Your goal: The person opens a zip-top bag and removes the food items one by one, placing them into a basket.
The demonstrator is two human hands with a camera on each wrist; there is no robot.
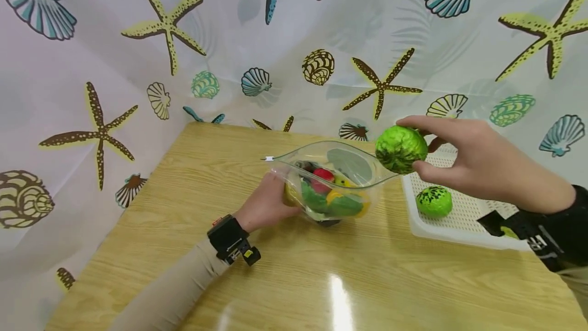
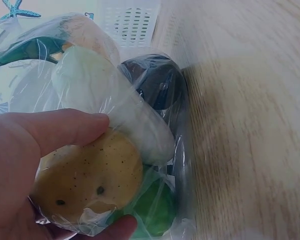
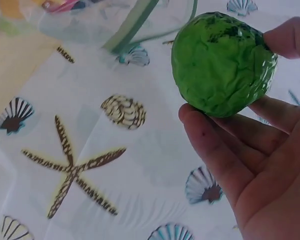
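Observation:
My right hand (image 1: 464, 157) pinches a wrinkled, round green play fruit (image 1: 401, 149) with dark patches, between thumb and fingers. It is held up at the right end of the mouth of a clear zip bag (image 1: 372, 188). In the right wrist view the fingertips (image 3: 192, 116) press its underside. My left hand (image 1: 266, 201) grips the bag's left side. The left wrist view shows its thumb over a spotted, potato-like piece (image 2: 90, 175) through the plastic. Inside the bag are also a red piece (image 1: 323, 178), a pale long piece (image 2: 115, 105) and several green and yellow ones.
A white perforated basket (image 1: 415, 223) stands on the right of the wooden table (image 1: 193, 167), with another green play fruit (image 1: 434, 201) in it. A white zip slider (image 1: 269, 158) sits at the bag's left end. A shell-patterned curtain (image 1: 275, 50) hangs behind the table.

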